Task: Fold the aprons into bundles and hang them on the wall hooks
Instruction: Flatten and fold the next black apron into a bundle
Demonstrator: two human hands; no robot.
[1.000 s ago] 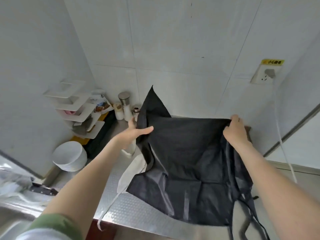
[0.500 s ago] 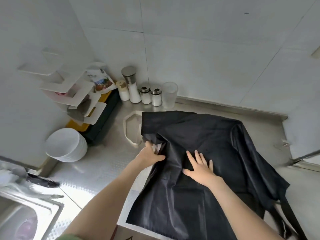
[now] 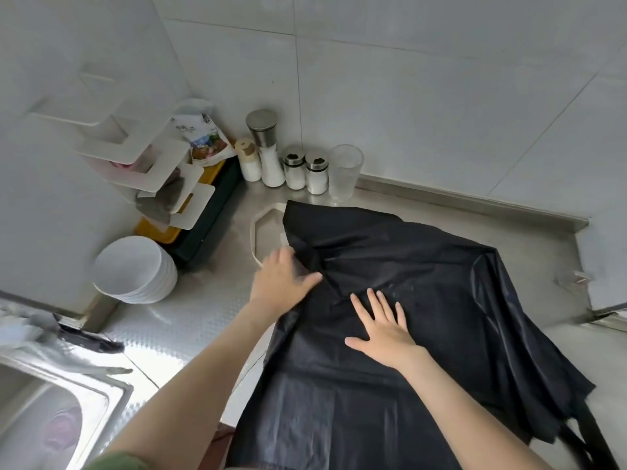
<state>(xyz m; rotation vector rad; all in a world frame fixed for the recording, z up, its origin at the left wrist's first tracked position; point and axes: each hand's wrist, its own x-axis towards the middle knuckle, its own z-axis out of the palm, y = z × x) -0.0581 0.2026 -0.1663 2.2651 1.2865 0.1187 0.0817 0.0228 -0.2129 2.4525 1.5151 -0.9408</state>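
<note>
While the right hand (image 3: 383, 330) lies flat, fingers spread and palm down on the middle of the black apron (image 3: 441, 266), the left hand (image 3: 285, 283) sits at the apron's left edge with its thumb stretched across the fabric. Left fingers are motion-blurred (cannot tell whether they pinch the edge or only rest on it). Apron is spread out, wrinkled, over the steel surface (image 3: 190, 320); its near portion hangs past the front edge, and dark straps (image 3: 600, 442) trail off at lower right. Just beside its far left corner lies a cream loop of strap (image 3: 258, 228), one end running under the black cloth. Behind the apron, along the tiled wall: a clear tumbler (image 3: 346, 171), two small steel-capped shakers (image 3: 294, 171), a taller grinder (image 3: 266, 147), a small white jar (image 3: 247, 161). Left of the hands, a stack of white bowls (image 3: 135, 269) stands below a white wall rack (image 3: 142, 161). Sink rim (image 3: 84, 378) at lower left.
</note>
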